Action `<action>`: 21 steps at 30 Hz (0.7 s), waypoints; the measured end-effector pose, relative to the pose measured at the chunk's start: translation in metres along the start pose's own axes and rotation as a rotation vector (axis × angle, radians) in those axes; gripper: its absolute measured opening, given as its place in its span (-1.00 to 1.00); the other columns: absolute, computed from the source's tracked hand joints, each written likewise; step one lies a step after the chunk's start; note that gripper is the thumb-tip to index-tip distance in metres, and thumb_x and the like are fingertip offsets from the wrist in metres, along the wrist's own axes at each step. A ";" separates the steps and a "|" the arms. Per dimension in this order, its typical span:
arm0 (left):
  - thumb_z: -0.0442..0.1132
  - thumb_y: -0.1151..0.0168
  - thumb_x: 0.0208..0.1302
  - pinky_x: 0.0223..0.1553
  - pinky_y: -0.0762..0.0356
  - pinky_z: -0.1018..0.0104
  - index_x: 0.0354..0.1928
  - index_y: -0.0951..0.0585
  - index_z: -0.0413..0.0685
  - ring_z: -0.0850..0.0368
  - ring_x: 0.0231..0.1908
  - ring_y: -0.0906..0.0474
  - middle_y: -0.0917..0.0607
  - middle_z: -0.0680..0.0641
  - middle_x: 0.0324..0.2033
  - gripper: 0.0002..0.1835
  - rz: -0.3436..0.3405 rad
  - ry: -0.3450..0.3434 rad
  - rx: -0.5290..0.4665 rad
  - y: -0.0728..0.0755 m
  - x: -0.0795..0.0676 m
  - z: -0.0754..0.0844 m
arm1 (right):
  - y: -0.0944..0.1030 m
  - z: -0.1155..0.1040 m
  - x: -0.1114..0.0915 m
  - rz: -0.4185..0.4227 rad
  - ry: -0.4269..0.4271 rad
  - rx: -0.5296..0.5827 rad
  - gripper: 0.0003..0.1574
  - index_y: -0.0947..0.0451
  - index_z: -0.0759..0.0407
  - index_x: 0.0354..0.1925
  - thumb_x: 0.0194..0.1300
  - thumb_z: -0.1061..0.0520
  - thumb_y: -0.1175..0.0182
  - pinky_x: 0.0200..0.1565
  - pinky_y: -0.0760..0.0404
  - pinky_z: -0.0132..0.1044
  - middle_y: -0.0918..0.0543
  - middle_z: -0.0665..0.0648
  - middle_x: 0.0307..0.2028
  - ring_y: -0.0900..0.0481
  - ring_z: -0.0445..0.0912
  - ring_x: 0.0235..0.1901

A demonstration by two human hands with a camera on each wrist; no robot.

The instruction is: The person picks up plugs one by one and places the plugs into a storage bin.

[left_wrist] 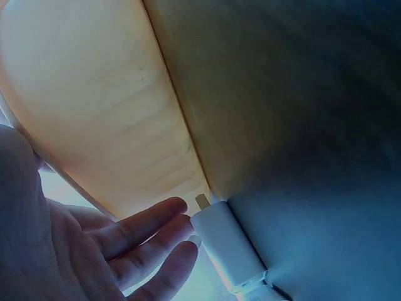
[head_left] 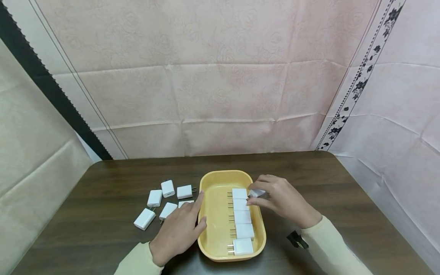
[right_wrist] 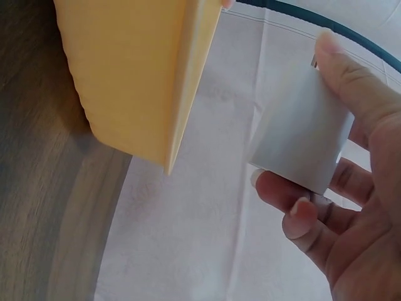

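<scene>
My right hand (head_left: pixel 280 194) pinches a white charger plug (head_left: pixel 257 193) between thumb and fingers, just above the right rim of the yellow tray (head_left: pixel 214 229). In the right wrist view this plug (right_wrist: pixel 304 128) hangs in the air, a metal prong showing beside the thumb tip. Several white charger plugs (head_left: pixel 243 216) stand in a column along the tray's right side, prongs pointing left. My left hand (head_left: pixel 180 233) rests at the tray's left rim, fingers loosely extended. Seen from the left wrist, its fingertips are close to a loose plug (left_wrist: pixel 229 244) beside the tray.
Several more white charger plugs (head_left: pixel 154 198) lie scattered on the dark wooden table (head_left: pixel 113 206) left of the tray, some partly hidden by the left hand. A black clip-like object (head_left: pixel 297 239) is at the right sleeve. Pale patterned cloth (head_left: pixel 223 95) hangs behind the table.
</scene>
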State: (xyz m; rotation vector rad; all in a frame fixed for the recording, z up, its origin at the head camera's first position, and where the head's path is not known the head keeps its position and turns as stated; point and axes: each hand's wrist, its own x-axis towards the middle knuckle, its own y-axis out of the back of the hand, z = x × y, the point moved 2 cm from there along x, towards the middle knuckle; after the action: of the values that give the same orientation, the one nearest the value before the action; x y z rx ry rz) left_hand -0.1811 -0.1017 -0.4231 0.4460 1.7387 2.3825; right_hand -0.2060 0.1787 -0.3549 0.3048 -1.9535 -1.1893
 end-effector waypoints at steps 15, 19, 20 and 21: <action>0.03 -0.11 0.42 0.02 -0.55 0.00 0.56 -0.23 -0.03 0.04 -0.05 -0.63 -0.71 -0.12 0.02 -0.27 0.006 -0.012 0.015 0.002 0.000 0.000 | -0.010 0.002 0.009 -0.030 -0.046 0.046 -0.63 -0.76 0.03 -0.14 0.12 -0.11 -0.46 -0.33 -0.55 -0.50 -0.62 -0.17 -0.33 -0.48 -0.35 -0.39; 0.05 -0.10 0.43 0.04 -0.55 0.00 0.56 -0.22 -0.03 0.04 -0.03 -0.63 -0.71 -0.11 0.03 -0.26 0.004 -0.007 0.010 0.001 0.000 0.000 | -0.013 0.003 0.010 -0.019 -0.032 0.060 -0.61 -0.76 0.05 -0.14 0.11 -0.11 -0.46 -0.31 -0.57 -0.48 -0.64 -0.15 -0.32 -0.50 -0.35 -0.38; 0.05 -0.10 0.43 0.04 -0.55 0.00 0.56 -0.22 -0.03 0.04 -0.03 -0.63 -0.71 -0.11 0.03 -0.26 0.003 -0.006 0.008 0.000 0.000 0.000 | -0.014 0.004 0.011 -0.019 -0.029 0.061 -0.60 -0.76 0.06 -0.13 0.12 -0.11 -0.46 -0.29 -0.59 -0.47 -0.66 -0.14 -0.31 -0.51 -0.35 -0.36; 0.05 -0.10 0.42 0.03 -0.55 -0.01 0.56 -0.23 -0.03 0.04 -0.03 -0.63 -0.71 -0.11 0.03 -0.26 0.003 -0.008 0.008 0.000 0.000 0.000 | -0.015 0.004 0.011 -0.019 -0.028 0.064 -0.60 -0.76 0.06 -0.13 0.12 -0.12 -0.45 -0.28 -0.60 -0.46 -0.67 -0.13 -0.30 -0.53 -0.35 -0.35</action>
State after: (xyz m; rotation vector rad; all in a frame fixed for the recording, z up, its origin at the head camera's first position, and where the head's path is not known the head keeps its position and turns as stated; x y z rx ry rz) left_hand -0.1812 -0.1019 -0.4229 0.4592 1.7467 2.3732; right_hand -0.2190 0.1672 -0.3624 0.3418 -2.0200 -1.1506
